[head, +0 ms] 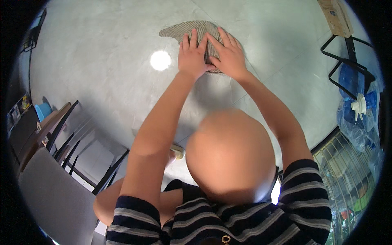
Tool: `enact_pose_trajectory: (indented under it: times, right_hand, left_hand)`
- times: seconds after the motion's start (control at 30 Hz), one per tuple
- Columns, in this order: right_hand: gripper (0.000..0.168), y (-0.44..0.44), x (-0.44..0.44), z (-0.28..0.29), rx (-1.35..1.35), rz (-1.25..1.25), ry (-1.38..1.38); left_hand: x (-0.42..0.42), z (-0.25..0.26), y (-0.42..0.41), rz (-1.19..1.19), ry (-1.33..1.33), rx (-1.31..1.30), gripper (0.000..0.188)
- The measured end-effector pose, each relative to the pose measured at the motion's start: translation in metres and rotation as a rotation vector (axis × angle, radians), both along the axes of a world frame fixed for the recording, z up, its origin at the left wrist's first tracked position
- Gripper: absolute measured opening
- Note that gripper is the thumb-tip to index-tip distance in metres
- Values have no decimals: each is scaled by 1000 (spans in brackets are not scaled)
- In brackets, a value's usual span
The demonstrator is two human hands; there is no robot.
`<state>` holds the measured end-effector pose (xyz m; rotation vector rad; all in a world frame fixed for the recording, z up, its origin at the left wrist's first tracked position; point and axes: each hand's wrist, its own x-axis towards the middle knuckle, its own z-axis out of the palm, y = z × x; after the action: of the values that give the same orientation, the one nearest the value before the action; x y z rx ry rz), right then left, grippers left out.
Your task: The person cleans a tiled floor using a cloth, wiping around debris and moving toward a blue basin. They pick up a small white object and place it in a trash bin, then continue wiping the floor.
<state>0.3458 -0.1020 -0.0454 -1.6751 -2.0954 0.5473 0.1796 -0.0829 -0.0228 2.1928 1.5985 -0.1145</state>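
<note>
A brown-grey striped cloth [199,27] lies partly folded on the grey tiled floor [116,46] in front of me. Its left end tapers to a point past my fingers. My left hand [192,58] rests palm down on its near left part, fingers spread and pointing away from me. Beside it, my right hand [230,56] presses on the right part with the fingers apart. The two hands almost meet over the cloth's middle. Neither one has its fingers closed around the fabric, and the palms hide much of it.
My bent knee [231,153] rises close below the view. To the left stand a grey chair [58,196] and a wooden table edge [55,118] with a blue container [43,111]. On the right are a black metal frame [344,56], blue plastic bottles [350,78] and a wire rack [340,171].
</note>
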Motion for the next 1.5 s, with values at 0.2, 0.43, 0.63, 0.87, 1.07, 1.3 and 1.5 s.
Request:
enact_pose_trajectory:
  times: [0.2, 0.43, 0.63, 0.87, 1.07, 1.3, 1.5]
  right_hand:
    - [74, 0, -2, -9, 105, 41, -61]
    - [50, 16, 31, -4, -48, -11, 131]
    - [51, -63, 93, 56, -59, -170, 306]
    - [69, -172, 121, 27, -71, -524, -140]
    - [75, -169, 138, -2, -40, 22, -223]
    - [93, -150, 78, -18, -34, -172, -216]
    - [98, -68, -41, -8, -42, -54, -172]
  left_hand:
    - [-47, 7, 28, 261, -985, -763, 95]
    - [-106, 68, 32, 591, -797, -718, 78]
    - [-203, 99, 39, 602, -423, -590, 63]
    - [-223, 57, 5, 257, -57, -452, 51]
    - [-198, 53, -28, 196, -52, -578, 54]
    - [-198, 23, -70, 446, -328, -482, 42]
    - [-184, 32, -93, 637, -471, -314, 29]
